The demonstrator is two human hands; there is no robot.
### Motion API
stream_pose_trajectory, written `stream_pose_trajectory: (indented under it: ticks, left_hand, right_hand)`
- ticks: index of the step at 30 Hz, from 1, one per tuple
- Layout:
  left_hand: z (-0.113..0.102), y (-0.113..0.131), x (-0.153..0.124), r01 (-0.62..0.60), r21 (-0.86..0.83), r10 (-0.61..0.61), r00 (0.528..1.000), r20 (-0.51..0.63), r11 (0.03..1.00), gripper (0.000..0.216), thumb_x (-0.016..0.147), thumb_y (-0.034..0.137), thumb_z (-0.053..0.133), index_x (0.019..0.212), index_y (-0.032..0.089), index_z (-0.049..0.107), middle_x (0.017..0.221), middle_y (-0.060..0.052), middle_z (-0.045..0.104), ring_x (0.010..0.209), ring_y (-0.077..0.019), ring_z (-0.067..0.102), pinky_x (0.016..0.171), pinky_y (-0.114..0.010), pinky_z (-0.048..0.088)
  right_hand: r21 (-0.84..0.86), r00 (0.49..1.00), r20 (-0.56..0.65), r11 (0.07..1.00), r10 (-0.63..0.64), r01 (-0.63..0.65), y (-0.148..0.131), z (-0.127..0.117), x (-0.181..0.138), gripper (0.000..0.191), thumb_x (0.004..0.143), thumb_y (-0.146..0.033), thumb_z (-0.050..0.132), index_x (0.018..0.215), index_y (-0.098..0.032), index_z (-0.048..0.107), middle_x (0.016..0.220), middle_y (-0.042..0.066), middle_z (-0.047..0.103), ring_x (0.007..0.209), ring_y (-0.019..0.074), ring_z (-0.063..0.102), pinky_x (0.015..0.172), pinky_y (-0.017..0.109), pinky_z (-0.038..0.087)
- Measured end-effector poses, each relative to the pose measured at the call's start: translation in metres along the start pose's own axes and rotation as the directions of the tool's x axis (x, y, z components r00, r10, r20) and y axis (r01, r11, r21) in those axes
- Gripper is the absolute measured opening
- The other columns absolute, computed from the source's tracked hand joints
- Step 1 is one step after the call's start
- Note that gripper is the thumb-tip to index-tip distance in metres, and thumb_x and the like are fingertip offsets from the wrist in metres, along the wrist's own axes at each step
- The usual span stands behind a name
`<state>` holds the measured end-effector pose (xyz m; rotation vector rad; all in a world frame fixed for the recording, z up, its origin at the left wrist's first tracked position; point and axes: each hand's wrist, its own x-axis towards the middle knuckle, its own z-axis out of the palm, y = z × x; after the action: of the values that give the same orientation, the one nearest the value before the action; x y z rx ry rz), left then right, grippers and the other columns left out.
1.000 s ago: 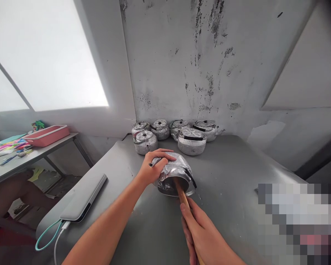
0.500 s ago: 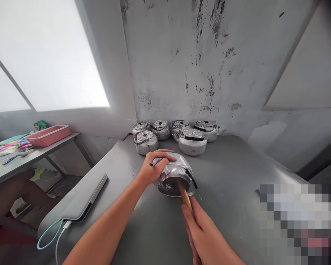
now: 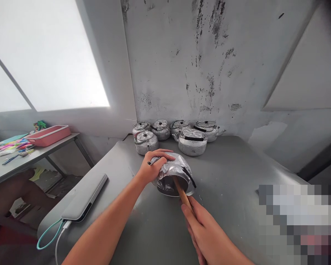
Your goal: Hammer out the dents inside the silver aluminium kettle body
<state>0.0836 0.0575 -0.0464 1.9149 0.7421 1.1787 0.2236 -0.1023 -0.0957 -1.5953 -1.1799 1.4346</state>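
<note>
A dented silver metal kettle [image 3: 179, 161] lies tilted on the table, its round opening toward me and its black-gripped handle folded to the right. My left hand [image 3: 154, 165] is closed over its left side, fingers spread across the top. A short dark tip pokes out beside that hand; I cannot tell what it belongs to. My right hand [image 3: 197, 221] wraps around a wooden stick [image 3: 182, 193], whose far end reaches into the kettle's opening and is hidden there.
Several similar lidded kettles [image 3: 193, 145] stand against the stained wall. A white power bank [image 3: 84, 198] with cables lies at the table's left edge. On another table at left is a pink basket [image 3: 48, 136]. A person's bare leg [image 3: 24, 191] shows below it. A blurred patch covers the lower right.
The kettle and my left hand have shifted slightly left. The stick's inner end has swung a little left inside the opening. Both hands keep their hold.
</note>
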Motion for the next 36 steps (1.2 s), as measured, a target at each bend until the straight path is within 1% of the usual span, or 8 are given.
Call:
stream_pose_trajectory:
  ticks: [7,13,21,23,26,29,32,36]
  left_hand:
    - [0.0002,0.0006,0.0001,0.02,-0.017,-0.02,1.0,0.0,1.0,0.031,0.078,0.013,0.049,0.083,0.021,0.08,0.114,-0.003,0.072,0.111,-0.0226,0.064,0.096,-0.031,0.046]
    - [0.0,0.0003,0.0001,0.017,-0.025,-0.017,1.0,-0.009,1.0,0.032,0.078,0.012,0.05,0.082,0.021,0.08,0.113,-0.002,0.072,0.111,-0.0222,0.063,0.097,-0.031,0.045]
    - [-0.0002,-0.0014,0.0009,0.013,-0.016,-0.013,1.0,-0.008,1.0,0.032,0.078,0.013,0.049,0.082,0.02,0.08,0.112,-0.003,0.072,0.112,-0.0229,0.063,0.096,-0.031,0.046]
    - [0.0001,-0.0013,0.001,0.014,-0.012,-0.015,1.0,-0.013,1.0,0.032,0.078,0.013,0.049,0.082,0.02,0.08,0.112,-0.003,0.073,0.112,-0.0232,0.063,0.097,-0.031,0.046]
    - [0.0007,-0.0012,0.0009,0.014,-0.004,-0.014,1.0,-0.01,1.0,0.032,0.078,0.013,0.049,0.083,0.02,0.08,0.113,-0.003,0.072,0.112,-0.0234,0.063,0.098,-0.032,0.046]
    - [0.0009,-0.0011,0.0002,0.019,-0.011,-0.019,1.0,-0.02,1.0,0.032,0.078,0.013,0.049,0.083,0.02,0.08,0.113,-0.003,0.072,0.112,-0.0229,0.063,0.098,-0.032,0.046]
    - [0.0007,0.0001,-0.001,0.01,-0.024,-0.01,1.0,-0.005,1.0,0.031,0.079,0.013,0.049,0.082,0.021,0.079,0.114,-0.003,0.071,0.112,-0.0226,0.063,0.098,-0.031,0.046]
    - [0.0006,0.0028,-0.0024,0.006,0.005,-0.006,1.0,0.027,1.0,0.032,0.08,0.014,0.049,0.084,0.021,0.079,0.119,-0.003,0.07,0.113,-0.0233,0.062,0.097,-0.032,0.046]
  right_hand:
    - [-0.031,1.0,-0.007,0.999,-0.018,0.018,0.0025,-0.0038,0.0015,0.051,0.099,-0.054,0.031,0.144,-0.032,0.034,0.054,-0.012,0.038,0.024,0.0057,0.033,0.023,0.013,0.031]
    - [-0.056,1.0,-0.007,0.998,-0.01,0.009,0.001,-0.005,0.0023,0.05,0.099,-0.054,0.033,0.144,-0.032,0.035,0.053,-0.012,0.036,0.023,0.0057,0.031,0.023,0.013,0.028]
    - [-0.089,1.0,-0.019,0.996,-0.005,0.003,-0.0028,-0.0066,0.0034,0.048,0.098,-0.053,0.035,0.141,-0.032,0.038,0.058,-0.011,0.041,0.025,0.0055,0.03,0.022,0.015,0.03]
    - [-0.095,1.0,-0.015,0.995,0.007,-0.008,-0.0018,-0.0061,0.0032,0.045,0.097,-0.053,0.038,0.137,-0.032,0.042,0.059,-0.01,0.041,0.025,0.0055,0.03,0.022,0.015,0.028]
    - [-0.065,0.999,-0.044,0.998,-0.013,0.01,-0.0008,-0.0059,0.004,0.036,0.097,-0.052,0.039,0.12,-0.026,0.051,0.058,-0.01,0.038,0.027,0.0057,0.032,0.023,0.016,0.028]
    - [-0.119,0.999,-0.024,0.992,0.031,-0.034,-0.0022,-0.0068,0.005,0.029,0.097,-0.049,0.041,0.104,-0.023,0.053,0.056,-0.01,0.033,0.028,0.0061,0.033,0.023,0.015,0.026]
    - [-0.097,0.998,-0.004,0.993,0.066,-0.066,-0.0043,-0.0075,0.0046,0.027,0.1,-0.047,0.034,0.103,-0.024,0.049,0.055,-0.011,0.03,0.028,0.0065,0.031,0.022,0.015,0.026]
    - [-0.053,0.999,-0.012,0.998,0.033,-0.034,-0.001,-0.008,0.0031,0.031,0.1,-0.05,0.033,0.104,-0.024,0.05,0.055,-0.011,0.032,0.027,0.0066,0.033,0.024,0.016,0.025]
